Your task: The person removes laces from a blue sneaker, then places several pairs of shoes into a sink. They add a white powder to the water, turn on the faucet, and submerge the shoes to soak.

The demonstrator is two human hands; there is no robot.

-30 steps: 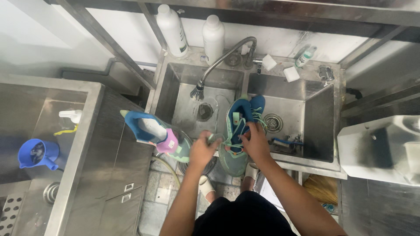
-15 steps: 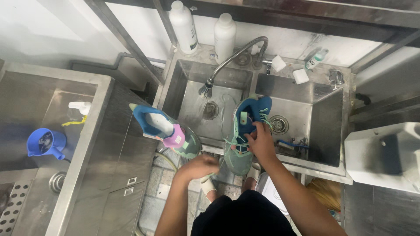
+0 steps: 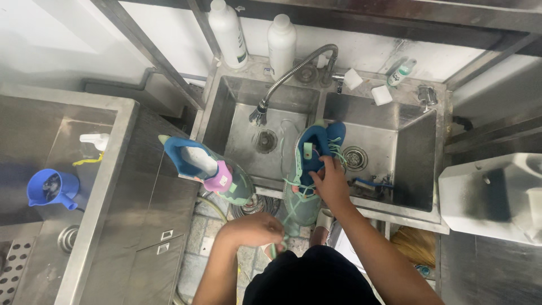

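Lowered left hand [image 3: 255, 229] pulls lace [image 3: 293, 212] below sneaker [image 3: 307, 169].

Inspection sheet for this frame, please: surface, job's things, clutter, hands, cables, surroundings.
Surface: steel double sink, wet; counter on the left.
Job's things: green-and-blue shoe resting on the sink's front edge; its green lace hangs down; second shoe lies on the counter corner.
Clutter: two white bottles, two sponges, brush in the right basin, blue jug.
Hands: right hand holds the shoe's opening; left hand pinches the lace end.
Cables: nothing seen; flexible faucet hose only.
Surroundings: tiled floor, white tub to the right.
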